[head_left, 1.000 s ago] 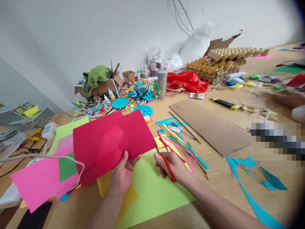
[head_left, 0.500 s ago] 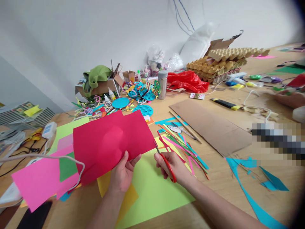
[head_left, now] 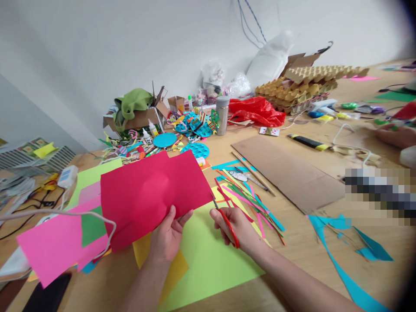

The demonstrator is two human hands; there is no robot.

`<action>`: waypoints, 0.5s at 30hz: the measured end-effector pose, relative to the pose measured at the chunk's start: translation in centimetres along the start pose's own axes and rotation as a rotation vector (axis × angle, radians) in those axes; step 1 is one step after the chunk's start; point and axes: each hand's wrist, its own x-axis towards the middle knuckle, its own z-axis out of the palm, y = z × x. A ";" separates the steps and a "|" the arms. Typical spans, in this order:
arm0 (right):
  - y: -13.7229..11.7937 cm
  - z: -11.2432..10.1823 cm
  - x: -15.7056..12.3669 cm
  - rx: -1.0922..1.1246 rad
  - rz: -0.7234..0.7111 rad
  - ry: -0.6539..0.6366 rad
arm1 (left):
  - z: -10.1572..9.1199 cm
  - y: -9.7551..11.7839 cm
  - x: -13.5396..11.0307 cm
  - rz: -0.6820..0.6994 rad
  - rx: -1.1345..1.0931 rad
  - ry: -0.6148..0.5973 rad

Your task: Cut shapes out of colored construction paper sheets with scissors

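Note:
My left hand (head_left: 169,236) grips a large sheet of red paper (head_left: 139,203) by its lower edge, thumb on top and fingers beneath. The sheet is held up off the table, and its upper edge has a small step cut into it. In my right hand (head_left: 235,223) is a pair of scissors (head_left: 230,227) with red handles. Their blades point up at the sheet's right edge; whether they touch it I cannot tell. Below both hands lies a light green sheet (head_left: 214,260), with a yellow-orange piece (head_left: 175,271) partly under my left wrist.
Cut paper strips (head_left: 250,199) lie right of the scissors, by a cardboard piece (head_left: 282,173) and blue scraps (head_left: 338,260). Pink paper (head_left: 52,242) and a white cable (head_left: 113,229) are at left. Behind stand a bottle (head_left: 222,115) and egg trays (head_left: 292,91). Another person's hand (head_left: 396,136) shows at far right.
Almost nothing differs. The view has shifted very slightly; both hands keep their hold on the red paper and the scissors.

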 end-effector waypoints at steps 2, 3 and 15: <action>0.0 0.1 0.0 0.005 0.010 0.006 | 0.0 0.0 0.0 0.002 0.004 -0.001; -0.1 0.1 0.0 0.005 0.014 0.011 | 0.1 0.0 0.0 0.000 0.006 0.004; -0.2 -0.1 0.0 -0.023 -0.012 0.003 | -0.2 -0.2 0.2 0.026 0.047 -0.039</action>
